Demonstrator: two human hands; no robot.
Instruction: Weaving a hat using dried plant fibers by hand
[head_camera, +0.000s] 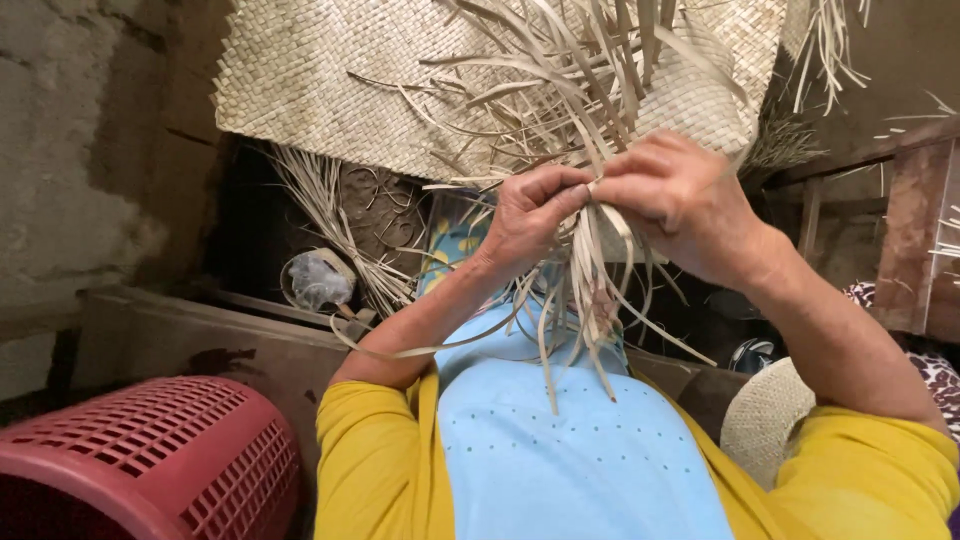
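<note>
Straw strips (590, 250) pinched between left hand (530, 215) and right hand (680, 200) fingertips.

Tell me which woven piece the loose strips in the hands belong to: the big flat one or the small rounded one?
The big flat woven mat at the top. Both hands pinch strips trailing from its unfinished edge. The small rounded woven piece lies untouched by the right arm.
</note>
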